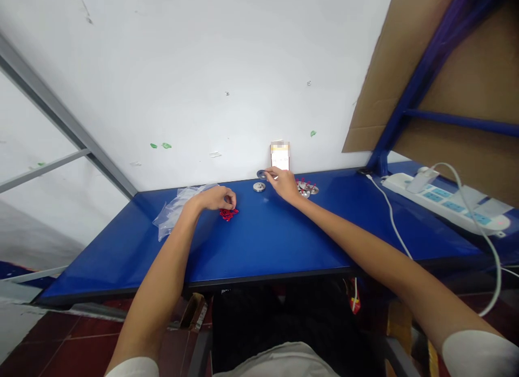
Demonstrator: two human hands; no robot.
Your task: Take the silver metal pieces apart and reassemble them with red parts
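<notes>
My right hand pinches a small round metal disc by its edge, raised just above the blue table. Directly below it, a silver round metal piece lies on the tabletop. My left hand is over a small heap of thin red pieces, fingers curled with the tips down at the heap. What those fingertips hold, if anything, is too small to make out. Beyond my right wrist lies a cluster of silver discs with red pieces sticking up from them, partly covered by my hand.
Clear plastic bags lie left of my left forearm. A small box with a white label stands against the wall behind my right hand. On the right, a white power strip with cables rests on the blue table.
</notes>
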